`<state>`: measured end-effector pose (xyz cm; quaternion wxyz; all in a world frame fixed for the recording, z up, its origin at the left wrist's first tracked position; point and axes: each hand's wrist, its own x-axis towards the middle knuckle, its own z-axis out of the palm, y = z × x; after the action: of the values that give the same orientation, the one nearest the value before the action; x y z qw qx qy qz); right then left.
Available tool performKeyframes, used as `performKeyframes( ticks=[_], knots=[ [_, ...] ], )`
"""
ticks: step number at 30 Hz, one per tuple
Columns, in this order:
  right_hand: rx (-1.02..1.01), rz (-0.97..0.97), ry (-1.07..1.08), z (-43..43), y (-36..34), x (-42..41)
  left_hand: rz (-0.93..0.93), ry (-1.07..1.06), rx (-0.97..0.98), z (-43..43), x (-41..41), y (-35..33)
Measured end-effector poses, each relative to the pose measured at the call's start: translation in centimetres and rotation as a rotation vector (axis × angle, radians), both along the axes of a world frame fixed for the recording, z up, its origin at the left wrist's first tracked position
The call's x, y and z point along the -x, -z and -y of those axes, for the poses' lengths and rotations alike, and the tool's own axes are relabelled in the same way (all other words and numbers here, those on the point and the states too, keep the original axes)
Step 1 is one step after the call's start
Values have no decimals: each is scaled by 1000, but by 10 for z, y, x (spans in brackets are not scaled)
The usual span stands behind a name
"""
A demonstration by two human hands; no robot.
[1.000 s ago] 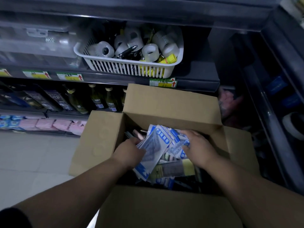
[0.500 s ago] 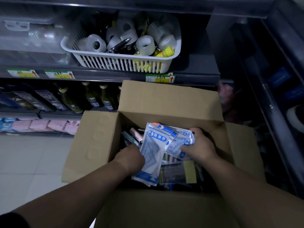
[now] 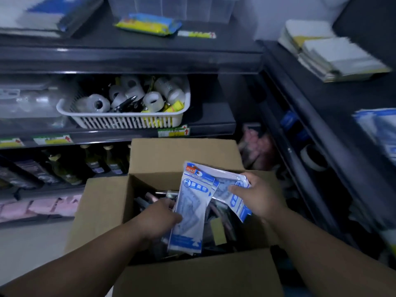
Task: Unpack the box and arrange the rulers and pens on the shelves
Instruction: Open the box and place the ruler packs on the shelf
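Dark shelves fill the view ahead and run on down the right side, where stacks of paper goods lie on an upper level. Below them sits an open cardboard box, its flaps spread outward and its far flap standing against the shelf front. A white slotted basket on the middle shelf holds rolls of clear tape, and a row of bottles stands on the shelf beneath it. Two blue-and-white ruler packs overlap above the box opening. The nearer ruler pack stands nearly upright with its lower end down among the dim, blurred goods inside; the farther ruler pack tilts to the right. The left hand grips the left edge of the nearer pack, fingers curled against it. The right hand grasps the farther pack, thumb across its front.
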<state>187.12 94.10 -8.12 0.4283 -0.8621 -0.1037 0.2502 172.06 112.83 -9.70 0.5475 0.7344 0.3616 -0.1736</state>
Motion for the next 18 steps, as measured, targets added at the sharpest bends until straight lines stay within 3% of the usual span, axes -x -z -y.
performKeyframes(
  ticks=[9, 18],
  knots=[
    [-239, 136, 292, 85, -100, 4, 269, 0, 207, 56, -23, -66],
    [-137, 332, 236, 246, -196, 28, 545, -51, -53, 154, -64, -139]
  ],
)
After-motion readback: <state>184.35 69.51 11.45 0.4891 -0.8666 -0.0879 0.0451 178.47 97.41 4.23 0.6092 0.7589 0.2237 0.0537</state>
